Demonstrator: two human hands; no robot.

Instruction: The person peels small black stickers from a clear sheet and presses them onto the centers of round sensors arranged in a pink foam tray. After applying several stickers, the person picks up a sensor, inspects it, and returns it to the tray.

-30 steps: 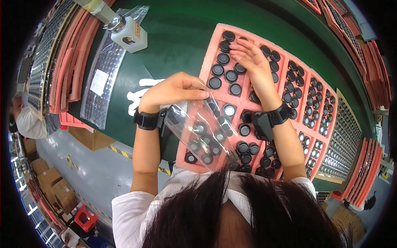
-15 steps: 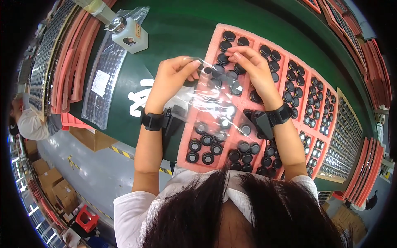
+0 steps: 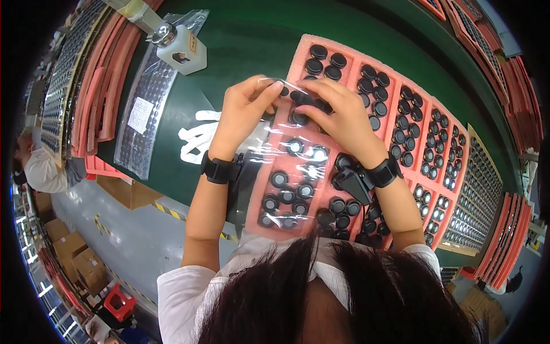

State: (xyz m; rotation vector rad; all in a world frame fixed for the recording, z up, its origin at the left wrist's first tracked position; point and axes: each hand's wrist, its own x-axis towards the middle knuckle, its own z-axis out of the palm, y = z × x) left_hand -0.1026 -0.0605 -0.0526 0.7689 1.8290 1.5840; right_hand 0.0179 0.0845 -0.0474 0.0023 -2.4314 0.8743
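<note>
A clear plastic sheet (image 3: 286, 163) with a few black round pieces near its top hangs over a pink foam tray (image 3: 247, 213). My left hand (image 3: 247, 108) pinches the upper left corner between thumb and fingers. At the upper right part of the sheet, my right hand (image 3: 341, 117) has its fingers bent round it, the thumb lower than the index finger. Whether a black piece sits between those fingers is hard to make out. Under and beside the sheet, the tray's compartments hold many black round caps (image 3: 318, 51), some with pale grey discs on top.
White gloves (image 3: 197, 137) lie left of my left forearm. Beyond them are a bagged sheet of dark discs (image 3: 134, 146) and a white bottle with a metal cap (image 3: 182, 51). Pink trays (image 3: 94, 86) are stacked at left. Another tray of discs (image 3: 475, 189) stands at right.
My right hand has moved left and down from above the caps onto the sheet. The sheet has swung leftward and hangs straighter. My left hand has shifted slightly right.
</note>
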